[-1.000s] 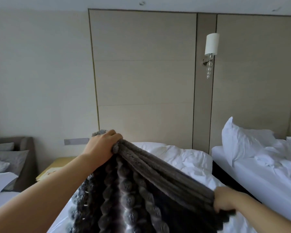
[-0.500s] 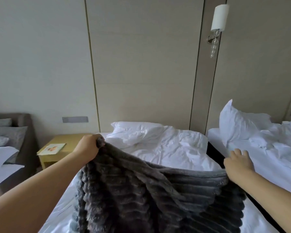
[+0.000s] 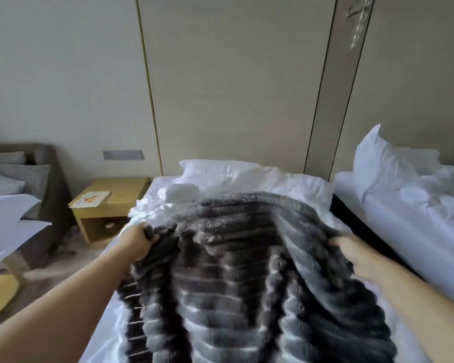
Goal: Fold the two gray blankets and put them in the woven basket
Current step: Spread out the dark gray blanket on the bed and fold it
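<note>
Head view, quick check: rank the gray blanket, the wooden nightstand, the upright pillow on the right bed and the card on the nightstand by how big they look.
1. gray blanket: largest by far, though nearest the camera.
2. upright pillow and wooden nightstand: look alike, so unranked.
3. card: smallest.

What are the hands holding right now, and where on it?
The left hand grips the gray blanket at its left edge; right hand meets its right edge, half buried in fabric, grip unclear.
</note>
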Tool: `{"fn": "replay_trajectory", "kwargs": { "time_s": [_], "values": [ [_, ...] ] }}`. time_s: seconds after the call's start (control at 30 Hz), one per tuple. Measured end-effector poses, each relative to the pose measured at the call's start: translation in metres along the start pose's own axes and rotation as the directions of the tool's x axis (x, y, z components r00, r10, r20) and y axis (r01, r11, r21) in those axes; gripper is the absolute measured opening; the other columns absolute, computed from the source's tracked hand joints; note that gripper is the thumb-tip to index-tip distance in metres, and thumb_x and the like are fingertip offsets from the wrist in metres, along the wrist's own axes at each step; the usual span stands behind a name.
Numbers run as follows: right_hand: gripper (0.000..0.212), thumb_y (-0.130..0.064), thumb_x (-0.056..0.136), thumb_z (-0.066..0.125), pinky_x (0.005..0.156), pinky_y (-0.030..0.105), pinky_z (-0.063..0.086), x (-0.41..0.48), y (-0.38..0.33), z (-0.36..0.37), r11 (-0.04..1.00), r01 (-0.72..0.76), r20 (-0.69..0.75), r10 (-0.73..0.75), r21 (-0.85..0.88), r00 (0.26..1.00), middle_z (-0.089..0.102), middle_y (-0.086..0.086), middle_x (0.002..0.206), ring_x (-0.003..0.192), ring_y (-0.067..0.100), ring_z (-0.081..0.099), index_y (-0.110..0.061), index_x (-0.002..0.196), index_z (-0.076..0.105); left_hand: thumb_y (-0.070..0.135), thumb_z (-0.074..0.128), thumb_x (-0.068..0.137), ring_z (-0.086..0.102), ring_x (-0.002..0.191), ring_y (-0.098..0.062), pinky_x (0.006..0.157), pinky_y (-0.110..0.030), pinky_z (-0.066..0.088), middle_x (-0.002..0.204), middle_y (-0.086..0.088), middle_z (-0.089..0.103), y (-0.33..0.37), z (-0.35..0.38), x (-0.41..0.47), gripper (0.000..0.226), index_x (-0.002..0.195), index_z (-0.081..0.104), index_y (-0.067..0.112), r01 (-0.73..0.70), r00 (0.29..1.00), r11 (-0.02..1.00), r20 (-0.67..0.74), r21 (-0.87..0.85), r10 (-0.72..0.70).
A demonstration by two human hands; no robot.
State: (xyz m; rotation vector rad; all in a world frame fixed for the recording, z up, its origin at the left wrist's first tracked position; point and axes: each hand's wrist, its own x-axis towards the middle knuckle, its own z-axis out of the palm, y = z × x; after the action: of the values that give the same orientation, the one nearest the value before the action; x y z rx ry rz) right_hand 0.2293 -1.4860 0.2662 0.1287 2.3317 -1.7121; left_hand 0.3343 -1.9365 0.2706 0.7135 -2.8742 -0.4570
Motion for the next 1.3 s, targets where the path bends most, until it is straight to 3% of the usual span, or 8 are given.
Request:
{"fn": "replay_trajectory", "kwargs": {
  "time_s": [0.17, 0.3, 0.47, 0.73, 0.83, 0.97, 1.17, 1.3],
  "values": [
    [0.027, -0.023, 0.075, 0.076, 0.090, 0.033, 0.048, -0.027, 0.143, 0.037, 0.500, -0.275, 0.297, 0.787, -0.821, 0.541, 0.059, 0.012, 0.110, 0.083, 0.021, 0.060, -0.014, 0.098, 0.065, 0.054, 0.042, 0.095, 0.053, 0.118, -0.022, 0.093, -0.024, 0.037, 0.130, -0.009, 0.056, -0.038, 0.093, -0.061, 0.054, 0.127, 0.053, 0.012, -0.078, 0.833, 0.938, 0.539, 0.338, -0.125],
    [0.050, -0.031, 0.080, 0.074, 0.093, 0.030, 0.048, -0.052, 0.210, 0.060, 0.365, -0.310, 0.145, 0.819, -0.878, 0.555, 0.055, 0.011, 0.121, 0.112, 0.024, 0.057, -0.008, 0.121, 0.058, 0.055, 0.051, 0.090, 0.056, 0.110, -0.019, 0.092, -0.025, 0.039, 0.131, -0.006, 0.057, -0.063, 0.163, -0.104, 0.056, 0.130, 0.054, 0.016, -0.001, 0.638, 0.957, 0.737, 0.289, -0.222],
    [0.013, -0.019, 0.081, 0.059, 0.051, 0.025, 0.027, -0.060, 0.237, 0.084, 0.447, -0.354, 0.084, 0.709, -0.821, 0.700, 0.050, 0.002, 0.068, 0.066, 0.019, 0.046, -0.013, 0.075, 0.050, 0.042, 0.051, 0.088, 0.057, 0.115, -0.022, 0.092, -0.027, 0.044, 0.127, -0.004, 0.060, -0.063, 0.210, -0.115, 0.045, 0.123, 0.060, 0.016, -0.047, 0.338, 0.952, 0.902, 0.303, -0.270],
    [0.018, -0.007, 0.088, 0.051, 0.054, 0.030, 0.044, 0.222, 0.053, 0.096, 0.948, -0.123, -0.248, 0.048, -0.295, 0.968, 0.062, 0.010, 0.078, 0.067, 0.027, 0.058, -0.010, 0.101, 0.062, 0.025, 0.059, 0.091, 0.058, 0.065, -0.023, 0.047, -0.023, 0.051, 0.082, -0.012, 0.060, 0.023, 0.155, 0.167, 0.014, 0.082, 0.055, 0.015, 0.492, 0.870, 0.552, 0.402, -0.673, -0.285],
    [0.055, -0.028, 0.086, 0.065, 0.082, 0.043, 0.051, 0.323, -0.004, 0.083, 0.999, 0.030, -0.517, -0.004, 0.042, 0.856, 0.058, 0.012, 0.128, 0.108, 0.028, 0.058, -0.011, 0.134, 0.046, 0.042, 0.069, 0.084, 0.056, 0.108, -0.018, 0.094, -0.032, 0.049, 0.130, -0.002, 0.053, 0.045, 0.132, 0.261, 0.065, 0.134, 0.045, 0.011, 0.363, 0.924, 0.295, 0.300, -0.884, -0.236],
    [0.126, -0.079, 0.049, 0.072, 0.111, 0.044, 0.035, 0.364, -0.002, 0.077, 0.990, -0.061, -0.316, 0.097, 0.123, 0.944, 0.034, 0.003, 0.152, 0.136, 0.024, 0.039, -0.018, 0.149, 0.027, 0.067, 0.066, 0.072, 0.032, 0.137, -0.024, 0.106, -0.044, 0.029, 0.153, -0.001, 0.028, 0.022, 0.148, 0.289, 0.109, 0.152, 0.009, 0.020, 0.417, 0.909, 0.568, 0.305, -0.710, -0.286],
    [0.060, -0.046, 0.089, 0.061, 0.071, 0.033, 0.042, 0.311, 0.146, 0.092, 0.859, -0.288, -0.127, 0.259, -0.424, 0.958, 0.060, 0.016, 0.100, 0.083, 0.030, 0.055, 0.004, 0.121, 0.054, 0.053, 0.060, 0.087, 0.053, 0.078, -0.027, 0.062, -0.028, 0.039, 0.075, -0.009, 0.058, -0.047, 0.251, 0.198, 0.042, 0.082, 0.061, 0.011, 0.434, 0.878, 0.836, 0.366, -0.335, -0.309],
    [0.069, -0.046, 0.093, 0.055, 0.095, 0.044, 0.041, 0.245, 0.252, 0.092, 0.646, -0.592, -0.233, 0.557, -0.481, 0.797, 0.041, 0.024, 0.145, 0.122, 0.040, 0.048, 0.003, 0.140, 0.039, 0.066, 0.054, 0.082, 0.059, 0.101, -0.029, 0.093, -0.034, 0.047, 0.107, -0.014, 0.065, -0.106, 0.313, 0.124, 0.065, 0.107, 0.066, 0.008, 0.384, 0.710, 0.918, 0.603, 0.101, -0.364]
  ]
}}
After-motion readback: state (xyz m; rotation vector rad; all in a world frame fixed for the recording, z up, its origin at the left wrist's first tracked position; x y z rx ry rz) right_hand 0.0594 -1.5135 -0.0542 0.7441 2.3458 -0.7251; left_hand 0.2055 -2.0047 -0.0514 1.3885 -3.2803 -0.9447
